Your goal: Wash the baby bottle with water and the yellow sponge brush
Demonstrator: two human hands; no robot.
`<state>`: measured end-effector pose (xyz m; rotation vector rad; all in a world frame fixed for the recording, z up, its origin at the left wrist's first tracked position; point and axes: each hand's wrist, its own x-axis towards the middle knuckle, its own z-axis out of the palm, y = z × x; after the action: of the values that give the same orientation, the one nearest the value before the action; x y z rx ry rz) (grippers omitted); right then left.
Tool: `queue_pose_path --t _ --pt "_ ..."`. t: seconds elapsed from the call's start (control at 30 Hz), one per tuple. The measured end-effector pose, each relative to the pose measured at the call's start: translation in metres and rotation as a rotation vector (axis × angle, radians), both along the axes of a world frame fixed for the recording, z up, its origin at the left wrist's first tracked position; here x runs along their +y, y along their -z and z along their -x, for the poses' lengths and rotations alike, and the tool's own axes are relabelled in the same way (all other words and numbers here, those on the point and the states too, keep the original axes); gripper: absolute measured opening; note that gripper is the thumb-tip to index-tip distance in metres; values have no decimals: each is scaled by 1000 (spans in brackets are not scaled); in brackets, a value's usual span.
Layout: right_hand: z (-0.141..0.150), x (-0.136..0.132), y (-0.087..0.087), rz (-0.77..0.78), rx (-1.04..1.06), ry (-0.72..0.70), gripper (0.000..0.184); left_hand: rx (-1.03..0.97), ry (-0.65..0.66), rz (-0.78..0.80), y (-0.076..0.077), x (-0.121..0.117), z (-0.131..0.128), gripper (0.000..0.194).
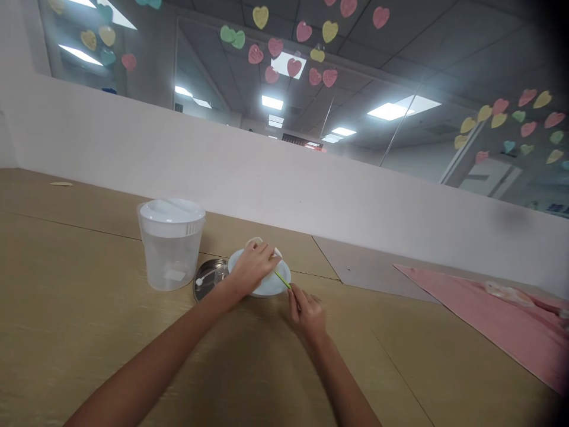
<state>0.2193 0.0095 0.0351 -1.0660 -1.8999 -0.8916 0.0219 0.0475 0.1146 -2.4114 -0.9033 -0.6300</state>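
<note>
The thin green stick (283, 280) is pinched by its near right end between the closed fingertips of the right hand (309, 311), and is slanted up and to the left over the pale bowl (268, 289). Its far end is lost close to the left hand (255, 267), which is held over the bowl with the fingers bent down. Whether anything is gripped there cannot be told, as the fingertips are hidden; a white piece (278, 253) is seen just beside them. The bowl stands upright, partly covered by the left hand and forearm.

The handling appears to be under way, since both hands are gathered at the bowl and the stick is not set down. How much is done or left cannot be judged, because the bowl's contents are mostly hidden. The lid (169, 210) is seated on the clear jug (155, 255).

Just left of the bowl, a round metal dish (204, 291) is placed, with a small clear item (220, 274) in it; the jug is set farther left. The tan tabletop (111, 332) is crossed by thin seams. At the right, a pink cloth (484, 308) is spread, with a plastic packet (509, 293) on it. On the far side, the table is bordered by a white wall (258, 184), topped by glass dotted with paper hearts (260, 17); lit ceiling panels (272, 102) are seen above.
</note>
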Motion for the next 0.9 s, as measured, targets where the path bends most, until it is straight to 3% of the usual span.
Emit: queue_pose_path --t 0.1,0.27,0.33,0.5,0.67,0.77,0.9 --pt "-10 4 2 28 12 -26 25 -97 -55 -27 1 11 9 51" --pt "-26 7 9 97 -16 18 28 -133 -207 -124 6 22 17 38" --pt "-33 9 12 137 26 109 32 -107 -239 -165 8 22 18 36" --pt "-40 13 9 331 363 521 38 -63 -210 -185 8 19 18 34" --pt "-34 13 -2 668 418 749 38 -201 -291 -34 5 19 19 53" --pt "-31 14 0 795 372 777 37 -324 -325 88 -2 15 19 60" --pt "-30 16 6 925 297 757 31 -484 -243 290 -18 0 17 74"
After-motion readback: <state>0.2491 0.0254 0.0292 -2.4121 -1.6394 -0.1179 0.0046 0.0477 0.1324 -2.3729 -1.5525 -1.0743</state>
